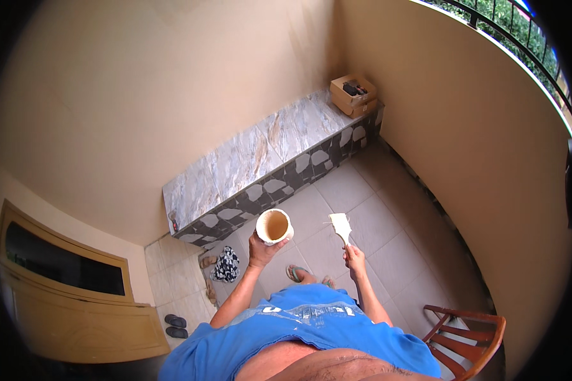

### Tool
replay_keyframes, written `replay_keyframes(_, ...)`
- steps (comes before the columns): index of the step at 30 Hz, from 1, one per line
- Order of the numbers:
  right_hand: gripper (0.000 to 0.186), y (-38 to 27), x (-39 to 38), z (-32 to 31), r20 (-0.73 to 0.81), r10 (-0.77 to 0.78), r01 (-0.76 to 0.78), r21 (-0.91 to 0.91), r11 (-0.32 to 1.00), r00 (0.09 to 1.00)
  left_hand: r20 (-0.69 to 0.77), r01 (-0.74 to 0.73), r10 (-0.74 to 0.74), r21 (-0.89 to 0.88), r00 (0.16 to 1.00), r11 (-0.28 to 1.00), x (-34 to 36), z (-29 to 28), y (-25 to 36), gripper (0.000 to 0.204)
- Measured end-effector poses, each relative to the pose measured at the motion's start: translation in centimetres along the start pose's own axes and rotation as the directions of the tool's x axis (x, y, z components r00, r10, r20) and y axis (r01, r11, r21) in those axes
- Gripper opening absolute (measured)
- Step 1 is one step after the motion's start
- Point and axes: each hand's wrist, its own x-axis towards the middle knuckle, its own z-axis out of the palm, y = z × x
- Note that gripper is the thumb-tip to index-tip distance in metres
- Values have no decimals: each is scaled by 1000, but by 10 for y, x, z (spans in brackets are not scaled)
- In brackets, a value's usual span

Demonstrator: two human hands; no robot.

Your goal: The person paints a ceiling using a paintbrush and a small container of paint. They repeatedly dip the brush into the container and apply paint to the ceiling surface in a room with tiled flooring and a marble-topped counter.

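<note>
My left hand [265, 249] is wrapped round a white paint-smeared container [260, 223], held upright with its open mouth facing up. Tan-coloured paint or a bare tan inside shows within it; I cannot tell which. To the right of the container, my right hand [354, 257] grips the handle of a paintbrush [340, 227]. The brush points away from me, its wide head pale with paint and a few bristles sticking out at the side. Brush and container are apart, both over the tiled floor.
A marble-topped bench [248, 159] runs along the far wall, bearing a cardboard box [343, 101] with dark items. A wooden chair [467, 343] stands at the near right. Dark slippers [176, 326] and a patterned cloth [225, 265] lie left, by a wooden door [89, 333].
</note>
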Motion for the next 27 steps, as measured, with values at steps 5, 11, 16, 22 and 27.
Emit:
replay_keyframes(5, 28, -7, -3, -3, -8, -8, 8, 8, 1000, 1000, 14, -19, 18, 9, 1000, 1000, 4, -4, 11, 62)
replay_keyframes(11, 29, -8, -10, -7, 2, -28, 28, 14, 1000, 1000, 5, -56, 56, 37, 998, 998, 4, -10, 24, 60)
replay_keyframes(16, 30, -5, -14, -8, -42, -34, 33, -6, 999, 999, -8, -78, 78, 28, 997, 997, 4, -7, 24, 58)
replay_keyframes(22, 32, 6, -26, -23, -61, -38, 40, 30, 999, 997, 8, -122, 122, 54, 992, 991, 0, -7, 30, 61)
replay_keyframes(27, 32, 8, -25, -24, -35, -52, 53, 37, 998, 998, 11, -122, 121, 65, 993, 990, -4, -10, 29, 67)
